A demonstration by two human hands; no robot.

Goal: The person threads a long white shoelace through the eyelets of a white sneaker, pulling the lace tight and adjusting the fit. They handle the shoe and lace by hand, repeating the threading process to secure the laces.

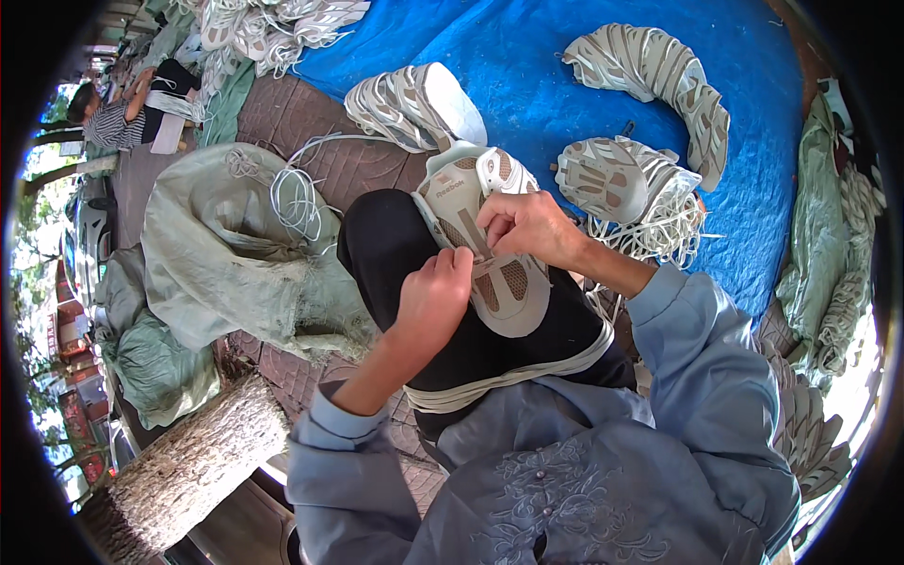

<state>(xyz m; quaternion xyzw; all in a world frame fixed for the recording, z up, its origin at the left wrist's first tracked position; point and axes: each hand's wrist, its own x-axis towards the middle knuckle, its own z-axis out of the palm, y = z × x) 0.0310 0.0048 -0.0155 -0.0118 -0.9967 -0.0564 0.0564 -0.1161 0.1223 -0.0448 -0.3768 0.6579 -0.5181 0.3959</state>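
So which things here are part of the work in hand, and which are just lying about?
In hand: left hand, right hand, shoe upper on the knee, lace bundle on the lap.
Lying about: upper stacks, sack, loose laces, log, tarp.

Our left hand [435,294] curled in a loose fist above our knee, our right hand [527,226] just beyond it, fingers [492,224] pinched together, both forearms in blue sleeves, elbows bent, wrists angled inward
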